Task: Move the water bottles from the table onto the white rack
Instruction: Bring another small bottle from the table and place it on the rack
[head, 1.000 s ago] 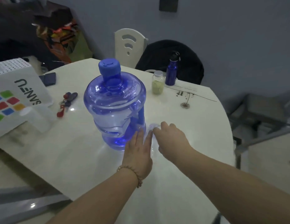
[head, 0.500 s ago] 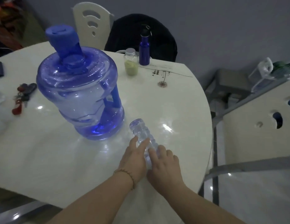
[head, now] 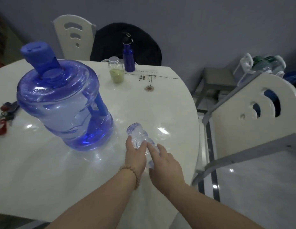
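Lying sideways on the table at the blue jug's 4 o'clock, the clear bottle is pinned under near-straight fingers of the left hand and right hand, probably to stop it rolling.

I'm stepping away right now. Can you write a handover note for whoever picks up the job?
Left hand: fingers laid on the small clear ribbed plastic bottle, which lies on its side on the white table.
Right hand: fingertips touch it too; neither grips it.
Large blue translucent water jug and slim dark blue metal bottle stand on the table.
Done: none of these three is off the table. A few bottles show at far right.
Left: move all three.
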A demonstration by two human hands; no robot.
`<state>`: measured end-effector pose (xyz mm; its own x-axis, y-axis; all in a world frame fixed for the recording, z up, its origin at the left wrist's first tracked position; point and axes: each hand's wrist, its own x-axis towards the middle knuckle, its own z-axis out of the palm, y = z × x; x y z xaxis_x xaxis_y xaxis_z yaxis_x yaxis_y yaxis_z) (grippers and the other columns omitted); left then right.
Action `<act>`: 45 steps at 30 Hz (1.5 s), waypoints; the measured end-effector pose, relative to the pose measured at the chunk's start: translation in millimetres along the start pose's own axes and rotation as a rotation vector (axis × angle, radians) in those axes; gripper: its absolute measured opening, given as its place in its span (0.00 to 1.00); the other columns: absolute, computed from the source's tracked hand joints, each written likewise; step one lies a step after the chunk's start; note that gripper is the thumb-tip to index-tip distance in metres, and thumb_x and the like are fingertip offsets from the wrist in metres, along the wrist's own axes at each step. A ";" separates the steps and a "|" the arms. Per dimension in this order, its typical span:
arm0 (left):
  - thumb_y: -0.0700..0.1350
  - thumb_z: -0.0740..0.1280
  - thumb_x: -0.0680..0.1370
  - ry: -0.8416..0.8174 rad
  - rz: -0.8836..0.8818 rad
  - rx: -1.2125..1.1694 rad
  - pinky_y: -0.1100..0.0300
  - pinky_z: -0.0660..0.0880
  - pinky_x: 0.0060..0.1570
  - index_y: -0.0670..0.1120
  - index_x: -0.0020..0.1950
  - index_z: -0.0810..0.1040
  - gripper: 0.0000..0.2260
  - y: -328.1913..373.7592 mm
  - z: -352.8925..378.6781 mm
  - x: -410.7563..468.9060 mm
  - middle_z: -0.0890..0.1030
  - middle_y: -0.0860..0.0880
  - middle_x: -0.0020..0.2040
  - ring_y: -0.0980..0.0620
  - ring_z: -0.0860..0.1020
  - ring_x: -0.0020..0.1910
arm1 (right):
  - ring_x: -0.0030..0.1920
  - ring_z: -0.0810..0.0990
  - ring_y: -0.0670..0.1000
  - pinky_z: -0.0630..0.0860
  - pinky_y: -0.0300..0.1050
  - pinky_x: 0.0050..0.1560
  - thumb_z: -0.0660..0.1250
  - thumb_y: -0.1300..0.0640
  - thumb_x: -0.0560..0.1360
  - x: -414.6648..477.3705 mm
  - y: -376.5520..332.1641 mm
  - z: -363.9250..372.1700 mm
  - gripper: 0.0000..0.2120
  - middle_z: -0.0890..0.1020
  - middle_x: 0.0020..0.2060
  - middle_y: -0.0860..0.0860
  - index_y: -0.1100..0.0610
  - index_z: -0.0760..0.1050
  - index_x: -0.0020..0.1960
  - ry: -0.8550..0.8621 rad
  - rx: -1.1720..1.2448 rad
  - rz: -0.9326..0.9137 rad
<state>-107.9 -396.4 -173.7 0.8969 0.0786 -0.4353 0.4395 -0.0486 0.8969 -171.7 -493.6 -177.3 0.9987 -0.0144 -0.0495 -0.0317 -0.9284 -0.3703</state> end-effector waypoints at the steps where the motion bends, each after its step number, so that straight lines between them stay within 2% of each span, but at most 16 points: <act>1: 0.50 0.66 0.76 -0.008 0.030 -0.028 0.46 0.71 0.62 0.57 0.73 0.55 0.30 7.6 10.3 -6.1 0.72 0.46 0.66 0.45 0.74 0.60 | 0.58 0.73 0.56 0.75 0.48 0.51 0.63 0.54 0.74 -6.3 5.3 -11.9 0.36 0.59 0.74 0.53 0.43 0.46 0.75 0.033 0.009 0.014; 7: 0.47 0.75 0.70 -0.176 0.175 -0.198 0.45 0.75 0.58 0.70 0.69 0.48 0.42 76.4 92.7 -46.1 0.67 0.48 0.68 0.44 0.74 0.60 | 0.60 0.76 0.57 0.77 0.50 0.53 0.71 0.50 0.71 -47.7 41.1 -112.4 0.38 0.66 0.72 0.55 0.49 0.56 0.75 0.216 -0.081 0.025; 10: 0.47 0.75 0.70 -0.215 0.262 -0.164 0.61 0.75 0.48 0.70 0.70 0.43 0.46 105.8 135.1 -71.6 0.65 0.51 0.67 0.49 0.73 0.56 | 0.61 0.75 0.57 0.78 0.50 0.52 0.72 0.50 0.70 -66.0 66.0 -156.5 0.38 0.67 0.72 0.56 0.54 0.58 0.75 0.259 -0.143 -0.004; 13: 0.44 0.73 0.72 -0.249 0.339 -0.124 0.68 0.73 0.40 0.67 0.72 0.42 0.46 130.4 181.8 -93.6 0.67 0.52 0.63 0.57 0.75 0.46 | 0.68 0.68 0.57 0.74 0.51 0.61 0.67 0.48 0.74 -77.2 97.1 -191.5 0.40 0.59 0.75 0.55 0.55 0.49 0.77 0.300 -0.166 -0.023; 14: 0.44 0.73 0.72 -0.260 0.359 -0.104 0.66 0.75 0.43 0.66 0.72 0.42 0.45 137.4 195.1 -101.4 0.68 0.51 0.63 0.59 0.75 0.45 | 0.70 0.66 0.57 0.72 0.51 0.63 0.66 0.47 0.75 -80.2 108.5 -200.7 0.40 0.56 0.76 0.55 0.55 0.46 0.77 0.314 -0.160 -0.027; 16: 0.45 0.73 0.72 -0.284 0.428 -0.062 0.55 0.75 0.56 0.67 0.72 0.44 0.44 151.0 236.2 -123.4 0.67 0.51 0.68 0.51 0.76 0.55 | 0.71 0.63 0.57 0.70 0.52 0.65 0.63 0.45 0.75 -92.6 143.7 -223.6 0.41 0.51 0.77 0.55 0.55 0.42 0.77 0.336 -0.150 -0.018; 19: 0.45 0.75 0.70 -0.334 0.513 -0.022 0.49 0.72 0.62 0.66 0.72 0.45 0.45 162.6 307.9 -150.2 0.66 0.50 0.71 0.48 0.71 0.64 | 0.68 0.69 0.57 0.76 0.51 0.59 0.70 0.45 0.68 -112.6 205.3 -255.1 0.45 0.60 0.75 0.57 0.59 0.52 0.76 0.421 -0.121 0.020; 21: 0.44 0.75 0.69 -0.374 0.527 -0.028 0.50 0.74 0.60 0.65 0.73 0.46 0.46 167.5 367.2 -166.0 0.69 0.50 0.68 0.50 0.74 0.60 | 0.69 0.67 0.55 0.73 0.47 0.61 0.71 0.45 0.67 -122.5 257.6 -277.5 0.47 0.59 0.75 0.56 0.58 0.51 0.76 0.465 -0.072 0.046; 23: 0.42 0.75 0.69 -0.413 0.515 -0.047 0.51 0.77 0.54 0.65 0.73 0.47 0.47 167.3 422.0 -177.1 0.71 0.48 0.68 0.49 0.76 0.58 | 0.75 0.53 0.52 0.61 0.44 0.69 0.66 0.43 0.70 -127.5 307.5 -295.0 0.47 0.48 0.77 0.51 0.54 0.40 0.77 0.453 -0.074 0.046; 25: 0.42 0.76 0.69 -0.430 0.512 -0.063 0.60 0.78 0.48 0.65 0.74 0.48 0.47 165.7 477.0 -189.5 0.70 0.49 0.69 0.53 0.76 0.56 | 0.76 0.46 0.48 0.55 0.40 0.70 0.65 0.44 0.70 -133.8 359.2 -312.6 0.48 0.42 0.77 0.49 0.52 0.36 0.76 0.453 -0.033 0.064; 27: 0.44 0.76 0.68 -0.439 0.503 -0.047 0.67 0.73 0.44 0.64 0.74 0.48 0.47 167.3 520.7 -198.2 0.67 0.55 0.69 0.58 0.73 0.55 | 0.76 0.45 0.47 0.53 0.39 0.71 0.66 0.45 0.69 -135.4 398.9 -328.3 0.48 0.42 0.77 0.48 0.49 0.37 0.76 0.466 -0.001 0.104; 32: 0.48 0.76 0.68 -0.470 0.464 0.075 0.72 0.69 0.38 0.64 0.74 0.48 0.46 183.7 602.8 -192.6 0.71 0.62 0.53 0.72 0.69 0.39 | 0.75 0.42 0.42 0.49 0.36 0.69 0.65 0.40 0.66 -116.3 470.9 -358.4 0.48 0.44 0.77 0.45 0.45 0.38 0.75 0.462 0.066 0.193; 34: 0.48 0.76 0.69 -0.450 0.442 0.122 0.74 0.68 0.32 0.65 0.74 0.48 0.46 188.4 633.4 -176.7 0.69 0.62 0.48 0.72 0.69 0.36 | 0.75 0.44 0.44 0.52 0.38 0.69 0.64 0.39 0.65 -97.6 498.0 -367.7 0.46 0.46 0.77 0.45 0.44 0.40 0.74 0.462 0.107 0.217; 36: 0.48 0.75 0.69 -0.469 0.410 0.128 0.74 0.69 0.28 0.65 0.74 0.47 0.45 196.3 664.6 -153.4 0.69 0.59 0.51 0.68 0.71 0.37 | 0.75 0.45 0.45 0.50 0.37 0.68 0.67 0.42 0.68 -69.8 526.9 -374.9 0.46 0.46 0.77 0.45 0.46 0.41 0.75 0.457 0.114 0.229; 40: 0.45 0.74 0.70 -0.490 0.389 0.134 0.62 0.76 0.42 0.62 0.75 0.47 0.45 202.1 727.3 -98.5 0.71 0.55 0.65 0.56 0.78 0.45 | 0.75 0.46 0.47 0.54 0.40 0.70 0.69 0.47 0.70 -15.2 582.6 -380.5 0.47 0.44 0.77 0.46 0.47 0.38 0.75 0.392 0.117 0.268; 45: 0.51 0.73 0.70 -0.518 0.363 0.227 0.49 0.71 0.62 0.62 0.74 0.46 0.43 232.8 834.9 1.5 0.72 0.48 0.68 0.46 0.75 0.61 | 0.75 0.51 0.49 0.60 0.45 0.69 0.69 0.48 0.70 89.8 675.7 -409.1 0.46 0.47 0.77 0.46 0.45 0.41 0.76 0.359 0.182 0.368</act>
<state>36.9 -1238.8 -30.8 0.8726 -0.4674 -0.1416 0.0548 -0.1944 0.9794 -86.8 -1274.1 -52.5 0.8703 -0.4817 0.1021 -0.3563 -0.7591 -0.5448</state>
